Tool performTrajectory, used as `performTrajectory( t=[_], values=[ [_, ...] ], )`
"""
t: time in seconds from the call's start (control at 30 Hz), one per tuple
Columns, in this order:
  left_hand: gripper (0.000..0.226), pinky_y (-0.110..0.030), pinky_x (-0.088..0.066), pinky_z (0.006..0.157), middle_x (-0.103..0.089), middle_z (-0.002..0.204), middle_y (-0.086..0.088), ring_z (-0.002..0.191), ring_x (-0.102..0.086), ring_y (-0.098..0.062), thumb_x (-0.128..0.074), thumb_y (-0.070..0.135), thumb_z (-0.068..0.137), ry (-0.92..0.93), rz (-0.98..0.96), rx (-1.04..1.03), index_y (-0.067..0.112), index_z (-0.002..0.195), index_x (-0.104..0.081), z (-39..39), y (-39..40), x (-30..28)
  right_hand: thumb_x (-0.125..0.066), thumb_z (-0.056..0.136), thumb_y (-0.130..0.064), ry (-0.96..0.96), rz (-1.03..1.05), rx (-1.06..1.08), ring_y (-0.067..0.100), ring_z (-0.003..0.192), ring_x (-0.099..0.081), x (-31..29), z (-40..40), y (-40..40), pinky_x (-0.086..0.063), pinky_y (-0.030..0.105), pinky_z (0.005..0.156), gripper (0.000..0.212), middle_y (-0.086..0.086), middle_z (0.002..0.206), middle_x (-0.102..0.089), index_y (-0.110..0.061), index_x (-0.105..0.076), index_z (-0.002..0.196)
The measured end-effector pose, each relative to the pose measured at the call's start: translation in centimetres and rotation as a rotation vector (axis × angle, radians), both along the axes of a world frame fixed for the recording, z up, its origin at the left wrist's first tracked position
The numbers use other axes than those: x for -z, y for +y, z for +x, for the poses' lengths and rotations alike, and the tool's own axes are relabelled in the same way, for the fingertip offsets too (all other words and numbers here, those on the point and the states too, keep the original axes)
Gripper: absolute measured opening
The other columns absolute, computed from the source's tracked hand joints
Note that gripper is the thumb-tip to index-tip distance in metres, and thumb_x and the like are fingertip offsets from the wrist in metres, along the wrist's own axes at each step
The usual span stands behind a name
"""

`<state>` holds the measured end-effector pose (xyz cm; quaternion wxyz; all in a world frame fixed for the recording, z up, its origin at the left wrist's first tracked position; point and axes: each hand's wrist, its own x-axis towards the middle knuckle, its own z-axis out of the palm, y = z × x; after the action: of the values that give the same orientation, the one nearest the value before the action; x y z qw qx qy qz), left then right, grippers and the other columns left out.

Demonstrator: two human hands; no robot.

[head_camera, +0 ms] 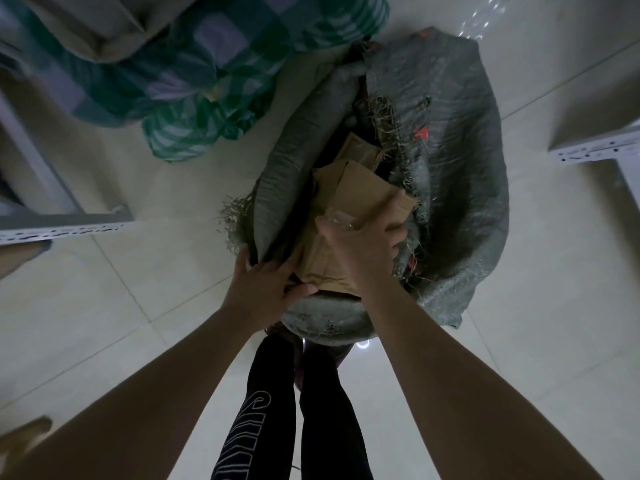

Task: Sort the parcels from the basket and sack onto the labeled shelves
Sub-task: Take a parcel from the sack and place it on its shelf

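— As the person stands over the sack [446,188], what do the hands do?
— The left hand [268,282] holds the sack's near rim and touches the parcel [349,216]; the right hand [363,244] grips the parcel from above.
— How will it handle?
— It is a brown paper packet, probably light and soft, so holding it by both edges is safer.
— What else is inside?
— Another brown parcel [358,150] lies deeper.

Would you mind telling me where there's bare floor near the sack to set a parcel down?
Bare tile lies left of the sack, below the checked bundle, and right toward the shelf corner. The sack mouth is crowded.
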<state>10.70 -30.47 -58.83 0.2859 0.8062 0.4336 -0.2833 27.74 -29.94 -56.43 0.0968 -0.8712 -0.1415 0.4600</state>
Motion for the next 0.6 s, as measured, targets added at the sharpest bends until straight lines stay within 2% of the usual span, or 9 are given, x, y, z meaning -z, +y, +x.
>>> performTrajectory(
  t=[0.13,0.17,0.23,0.27,0.33,0.4,0.47,0.53,0.6],
  values=[
    [0.118,-0.051,0.014,0.114,-0.040,0.150,0.003,0.140,-0.033,-0.016,0.032,0.085,0.051,0.105,-0.048,0.095,0.032,0.153,0.003,-0.3,0.9,-0.8,-0.073,0.067,-0.062,-0.016,0.059,0.148,0.034,0.121,-0.031,-1.8,1.7,-1.3,-0.036,0.045,0.095,0.126,0.010,0.147,-0.011,-0.039,0.021,0.147],
    [0.109,-0.052,0.014,0.114,-0.038,0.151,0.002,0.140,-0.033,-0.015,0.024,0.083,0.060,0.132,-0.069,0.108,0.032,0.153,0.002,-0.4,1.0,-1.1,-0.074,0.064,-0.064,-0.019,0.093,0.199,0.033,0.119,-0.034,-2.2,2.3,-1.9,-0.037,0.044,0.094,0.127,0.009,0.147,-0.011,-0.042,0.020,0.147],
    [0.073,-0.053,0.011,0.116,-0.035,0.152,0.004,0.140,-0.032,-0.013,-0.006,0.068,0.091,0.178,-0.111,0.075,0.030,0.153,-0.007,-0.5,0.9,-1.3,-0.070,0.052,-0.073,-0.027,0.125,0.297,0.038,0.123,-0.040,-2.7,3.0,-2.7,-0.039,0.049,0.100,0.131,0.009,0.149,-0.010,-0.046,0.017,0.145],
    [0.060,-0.052,0.010,0.116,-0.035,0.151,0.005,0.140,-0.032,-0.011,-0.022,0.056,0.098,0.174,-0.133,0.010,0.031,0.153,-0.014,0.0,0.9,-1.4,-0.068,0.048,-0.075,-0.032,0.117,0.323,0.040,0.124,-0.041,-2.9,3.2,-3.0,-0.039,0.054,0.102,0.131,0.009,0.149,-0.010,-0.047,0.016,0.145],
    [0.051,-0.048,0.008,0.117,-0.039,0.148,0.006,0.138,-0.034,-0.012,-0.037,0.038,0.101,0.062,-0.192,-0.235,0.032,0.150,-0.023,1.4,0.7,-1.8,-0.070,0.054,-0.073,-0.039,0.095,0.306,0.041,0.125,-0.038,-3.0,3.3,-3.4,-0.038,0.058,0.102,0.127,0.010,0.148,-0.011,-0.045,0.013,0.145],
    [0.046,-0.039,-0.007,0.118,-0.045,0.144,0.004,0.136,-0.038,-0.015,-0.041,0.028,0.101,-0.209,-0.268,-0.555,0.030,0.146,-0.034,3.2,0.6,-2.8,-0.073,0.063,-0.069,-0.038,0.086,0.272,0.042,0.126,-0.035,-3.0,3.4,-3.6,-0.038,0.058,0.103,0.121,0.010,0.147,-0.011,-0.041,0.011,0.146],
    [0.041,-0.029,-0.025,0.112,-0.044,0.142,0.008,0.133,-0.038,-0.009,-0.038,0.034,0.102,-0.435,-0.436,-0.785,0.029,0.143,-0.040,5.1,0.5,-4.2,-0.072,0.066,-0.070,-0.033,0.070,0.258,0.040,0.128,-0.033,-3.1,3.7,-3.5,-0.037,0.057,0.104,0.119,0.011,0.146,-0.012,-0.036,0.008,0.147],
    [0.054,-0.024,-0.026,0.106,-0.038,0.137,0.018,0.128,-0.034,0.000,-0.039,0.055,0.095,-0.508,-0.574,-0.793,0.034,0.145,-0.036,6.9,0.4,-5.7,-0.069,0.066,-0.073,-0.057,0.050,0.240,0.038,0.130,-0.033,-3.3,3.9,-3.4,-0.034,0.057,0.106,0.117,0.012,0.146,-0.015,-0.034,0.006,0.147],
    [0.077,-0.031,-0.026,0.112,-0.033,0.142,0.022,0.132,-0.031,0.000,-0.042,0.076,0.080,-0.548,-0.582,-0.722,0.039,0.146,-0.031,8.4,0.3,-6.3,-0.068,0.067,-0.074,-0.078,0.076,0.241,0.037,0.130,-0.034,-3.8,4.2,-3.4,-0.031,0.057,0.108,0.116,0.012,0.145,-0.019,-0.035,0.005,0.148]
  ],
)
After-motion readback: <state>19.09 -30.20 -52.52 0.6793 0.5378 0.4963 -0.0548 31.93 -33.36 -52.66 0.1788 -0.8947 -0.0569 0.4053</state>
